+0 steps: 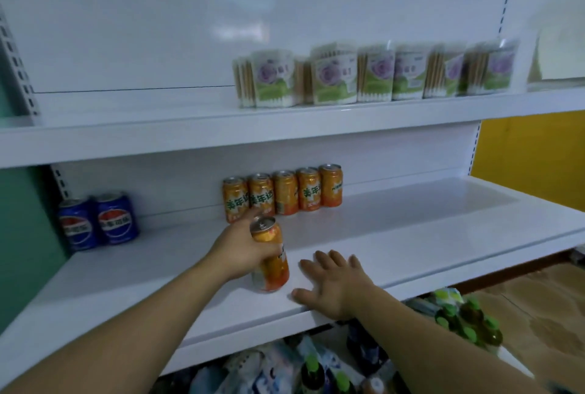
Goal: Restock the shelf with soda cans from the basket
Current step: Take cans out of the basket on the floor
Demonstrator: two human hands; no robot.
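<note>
My left hand grips an orange soda can that stands tilted on the white middle shelf, in front of a row of several orange cans at the back. My right hand lies flat with fingers spread on the shelf's front edge, just right of the held can and not touching it. Two blue cola cans stand at the shelf's far left. No basket is in view.
The upper shelf carries several packs of cotton swabs. Below the middle shelf lie green-capped bottles and mixed packaged goods. A yellow wall shows at the right, a teal wall at the left.
</note>
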